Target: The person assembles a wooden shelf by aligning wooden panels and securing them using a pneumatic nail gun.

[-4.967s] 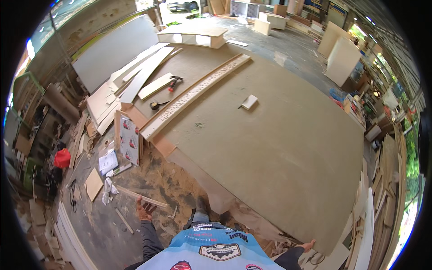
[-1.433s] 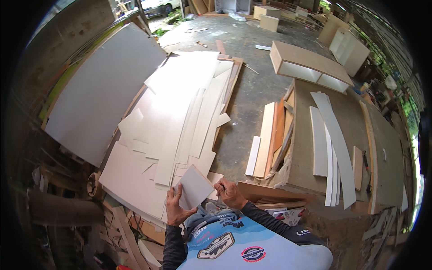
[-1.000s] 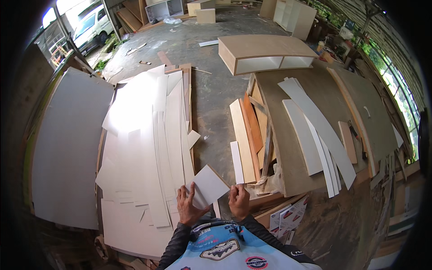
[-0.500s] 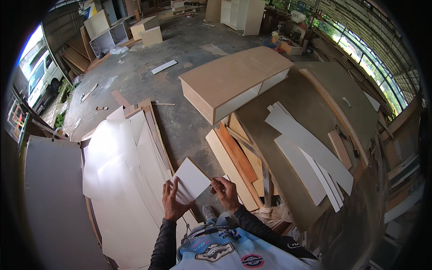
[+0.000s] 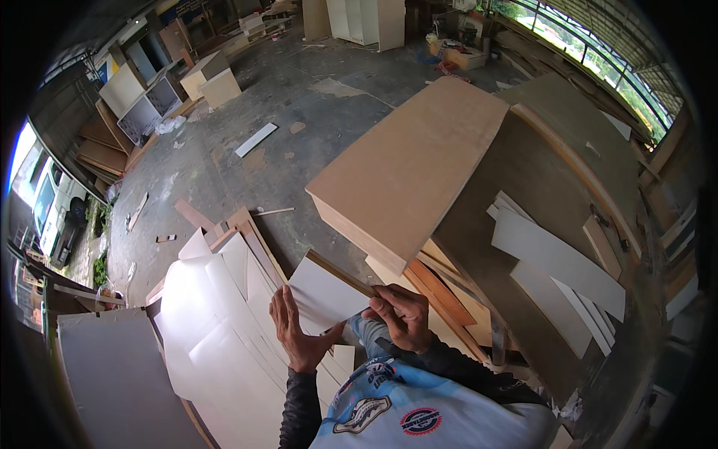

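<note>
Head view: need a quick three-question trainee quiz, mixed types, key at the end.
1. Multiple choice: what is held between the left hand and the right hand?
A) a hammer
B) a white panel
C) a paint roller

2. True or false: the large brown box is farther right in the picture than the parked vehicle.

3. Short answer: which hand has its fingers at an end of the panel's brown edge?

Key:
1. B
2. True; the vehicle is near the left rim.
3. The right hand.
</note>
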`<move>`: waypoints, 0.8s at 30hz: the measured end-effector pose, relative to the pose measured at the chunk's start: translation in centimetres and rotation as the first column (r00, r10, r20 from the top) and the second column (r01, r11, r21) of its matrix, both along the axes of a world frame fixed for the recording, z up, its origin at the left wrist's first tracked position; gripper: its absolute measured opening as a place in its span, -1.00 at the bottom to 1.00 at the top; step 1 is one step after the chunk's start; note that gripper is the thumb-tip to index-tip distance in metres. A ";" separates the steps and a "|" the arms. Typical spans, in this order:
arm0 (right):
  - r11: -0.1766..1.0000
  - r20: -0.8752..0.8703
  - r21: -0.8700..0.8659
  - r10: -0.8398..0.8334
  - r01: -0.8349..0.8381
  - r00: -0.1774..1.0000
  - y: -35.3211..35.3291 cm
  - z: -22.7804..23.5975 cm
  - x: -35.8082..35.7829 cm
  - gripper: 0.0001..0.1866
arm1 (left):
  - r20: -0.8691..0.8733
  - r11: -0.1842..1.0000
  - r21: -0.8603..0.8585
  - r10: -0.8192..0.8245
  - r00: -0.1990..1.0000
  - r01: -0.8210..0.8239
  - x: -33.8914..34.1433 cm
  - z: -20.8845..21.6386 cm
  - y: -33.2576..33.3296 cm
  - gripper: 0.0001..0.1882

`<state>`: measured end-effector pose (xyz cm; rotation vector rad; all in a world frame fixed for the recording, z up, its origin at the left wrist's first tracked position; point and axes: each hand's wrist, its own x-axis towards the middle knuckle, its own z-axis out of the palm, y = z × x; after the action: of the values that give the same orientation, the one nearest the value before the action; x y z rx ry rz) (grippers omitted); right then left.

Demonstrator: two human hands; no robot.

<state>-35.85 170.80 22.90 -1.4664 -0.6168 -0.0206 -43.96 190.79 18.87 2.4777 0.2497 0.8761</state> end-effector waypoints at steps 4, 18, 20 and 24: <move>0.992 0.076 0.073 -0.104 0.098 0.992 4.8 2.4 7.5 -0.79 | 0.026 0.999 0.036 -0.028 0.999 0.027 8.1 2.7 4.8 0.44; 0.889 -0.038 0.052 -0.454 0.455 0.890 15.3 4.5 23.9 -0.61 | -0.166 0.799 -0.513 -0.452 0.877 0.314 29.8 4.3 24.8 -0.27; 0.872 -0.034 0.022 -0.488 0.489 0.872 16.8 4.0 25.8 -0.66 | -0.181 0.665 -0.620 -0.638 0.749 0.417 33.6 3.9 27.2 -0.38; 0.800 -0.135 0.040 -0.589 0.599 0.797 21.7 2.6 29.8 -0.74 | -0.209 0.441 -0.744 -0.867 0.452 0.502 41.6 0.2 32.7 -0.50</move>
<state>-6.04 192.47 25.49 -1.5184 -0.0328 -0.4477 -2.41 223.45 19.09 1.8210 -0.3402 -0.3496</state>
